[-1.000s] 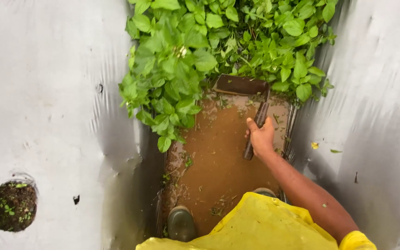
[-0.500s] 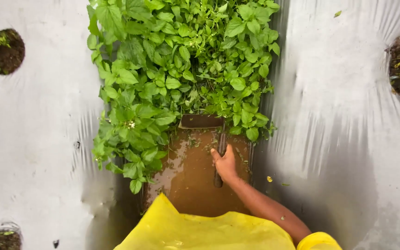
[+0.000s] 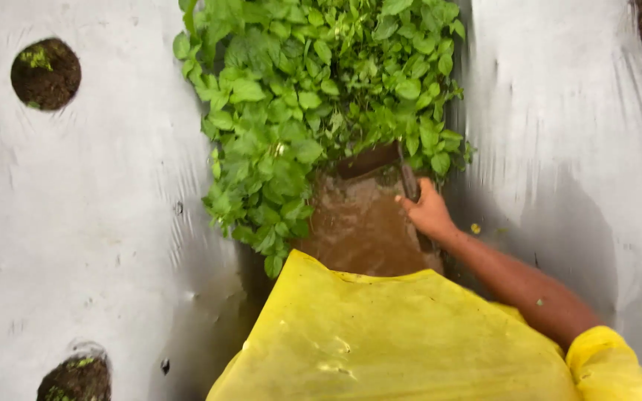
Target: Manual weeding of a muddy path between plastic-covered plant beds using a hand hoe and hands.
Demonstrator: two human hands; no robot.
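View shifted closer to the weeds (image 3: 313, 96) since earlier, right hand (image 3: 429, 212) at centre right clamped on a dark tool handle (image 3: 409, 182) at the weed edge, muddy furrow (image 3: 358, 230) of brown water below, soil-filled planting hole (image 3: 46, 73) upper left in grey sheeting (image 3: 76, 223), left hand unseen.

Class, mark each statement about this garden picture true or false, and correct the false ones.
1. The right hand grips a dark-handled tool. True.
2. The green weeds grow along the muddy furrow between two plastic-covered beds. True.
3. The plastic sheet is bright red. False: it is silvery grey.
4. The left hand pulls at the leaves. False: no left hand shows.
5. Round holes in the sheet expose dark soil. True.
6. The person wears a blue garment. False: the garment is yellow.
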